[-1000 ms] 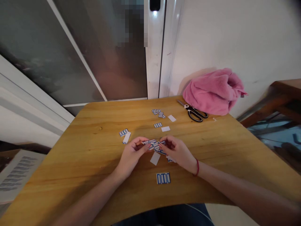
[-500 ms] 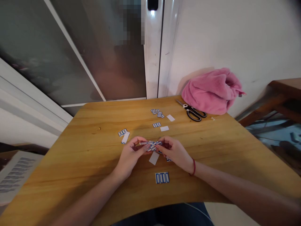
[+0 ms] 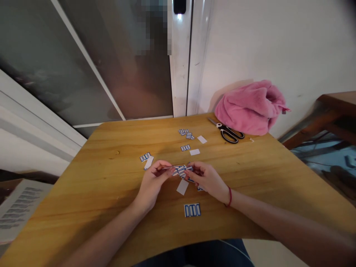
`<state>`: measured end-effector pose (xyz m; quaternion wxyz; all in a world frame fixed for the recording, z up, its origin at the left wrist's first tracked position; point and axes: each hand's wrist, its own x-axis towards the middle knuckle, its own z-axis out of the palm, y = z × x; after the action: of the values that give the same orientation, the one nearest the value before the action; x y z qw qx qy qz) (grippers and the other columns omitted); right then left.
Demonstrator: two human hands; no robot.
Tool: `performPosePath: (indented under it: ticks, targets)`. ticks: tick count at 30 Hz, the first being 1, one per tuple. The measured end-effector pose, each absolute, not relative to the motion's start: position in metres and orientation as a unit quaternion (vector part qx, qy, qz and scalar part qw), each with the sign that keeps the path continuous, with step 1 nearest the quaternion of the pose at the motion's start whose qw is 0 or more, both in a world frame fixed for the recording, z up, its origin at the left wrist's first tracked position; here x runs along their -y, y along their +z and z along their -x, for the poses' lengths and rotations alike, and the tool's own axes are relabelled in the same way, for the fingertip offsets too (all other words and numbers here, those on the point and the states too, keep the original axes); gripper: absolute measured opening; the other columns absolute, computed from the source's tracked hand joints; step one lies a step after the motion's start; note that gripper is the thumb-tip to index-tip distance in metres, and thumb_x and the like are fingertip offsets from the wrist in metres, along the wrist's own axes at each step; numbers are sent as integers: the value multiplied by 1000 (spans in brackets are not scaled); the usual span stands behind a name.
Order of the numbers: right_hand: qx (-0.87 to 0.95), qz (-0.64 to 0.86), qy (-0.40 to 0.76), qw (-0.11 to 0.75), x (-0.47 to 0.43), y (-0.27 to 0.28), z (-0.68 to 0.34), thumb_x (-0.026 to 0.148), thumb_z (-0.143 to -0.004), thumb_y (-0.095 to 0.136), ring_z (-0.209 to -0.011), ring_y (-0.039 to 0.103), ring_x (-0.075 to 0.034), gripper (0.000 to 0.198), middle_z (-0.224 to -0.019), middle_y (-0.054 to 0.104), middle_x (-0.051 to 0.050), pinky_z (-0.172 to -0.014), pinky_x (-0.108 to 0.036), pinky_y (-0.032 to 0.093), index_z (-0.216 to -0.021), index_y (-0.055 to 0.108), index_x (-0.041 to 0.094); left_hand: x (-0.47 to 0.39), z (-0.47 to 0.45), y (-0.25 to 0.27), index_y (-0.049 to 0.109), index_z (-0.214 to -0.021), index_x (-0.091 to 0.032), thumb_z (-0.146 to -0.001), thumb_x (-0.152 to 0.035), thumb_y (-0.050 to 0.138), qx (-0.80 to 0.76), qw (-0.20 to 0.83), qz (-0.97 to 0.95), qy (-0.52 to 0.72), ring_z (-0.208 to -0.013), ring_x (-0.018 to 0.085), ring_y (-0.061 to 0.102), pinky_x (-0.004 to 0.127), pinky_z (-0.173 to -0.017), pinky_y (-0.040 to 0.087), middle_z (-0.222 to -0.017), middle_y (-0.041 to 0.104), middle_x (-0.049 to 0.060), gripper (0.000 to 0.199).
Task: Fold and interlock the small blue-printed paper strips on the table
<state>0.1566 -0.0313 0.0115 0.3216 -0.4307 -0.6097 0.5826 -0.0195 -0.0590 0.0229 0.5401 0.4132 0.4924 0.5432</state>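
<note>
Between my hands, just above the wooden table [image 3: 116,207], are several small white paper cards with blue borders [image 3: 179,170]. My left hand [image 3: 155,180] pinches the cards' left side between thumb and fingers. From the other side my right hand [image 3: 205,180], with a red band at the wrist, grips the cards too. Below them lies a blank white card [image 3: 183,187]. Partly under my right hand is another blue-bordered card [image 3: 200,188]. Nearer to me rests a single blue-bordered card [image 3: 192,210].
More blue-bordered cards lie at the left [image 3: 145,157] and farther back [image 3: 186,133], with blank white cards [image 3: 194,152] beside some. Black-handled scissors [image 3: 229,134] lie at the back right by a pink plush bag [image 3: 250,107]. A printed cardboard box [image 3: 23,207] stands left of the table.
The cards in my hands have shifted and turned against each other, now showing more of their faces. My hands have barely moved; the cards on the table lie as before.
</note>
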Motion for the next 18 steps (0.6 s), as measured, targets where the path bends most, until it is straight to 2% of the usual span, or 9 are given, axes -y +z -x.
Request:
performPosePath:
  ticks: [7,11,18]
  targets:
    - [651,405,567,300,33,13,-157,47,-78,54,-47,44,-5,31,-65,61,0,-39,-16,34,-82,57,16,65,12,23,55,-74,-16,-68,-25,69,-480,571,-423,514,-70,10,55,20,-67,43,-73,61,-1,18]
    - [661,417,551,294,33,13,-158,48,-77,55,-49,46,-6,32,-67,63,0,-40,-16,35,-82,57,17,64,14,24,56,-74,-16,-69,-24,69,-467,572,-411,535,-69,8,54,19,-67,41,-73,59,-2,16]
    - [650,436,550,292,32,15,-159,46,-78,55,-44,41,-5,30,-66,61,1,-39,-16,35,-85,57,17,60,20,22,57,-77,-16,-70,-26,67,-473,565,-387,555,-70,9,57,20,-70,43,-73,61,-1,16]
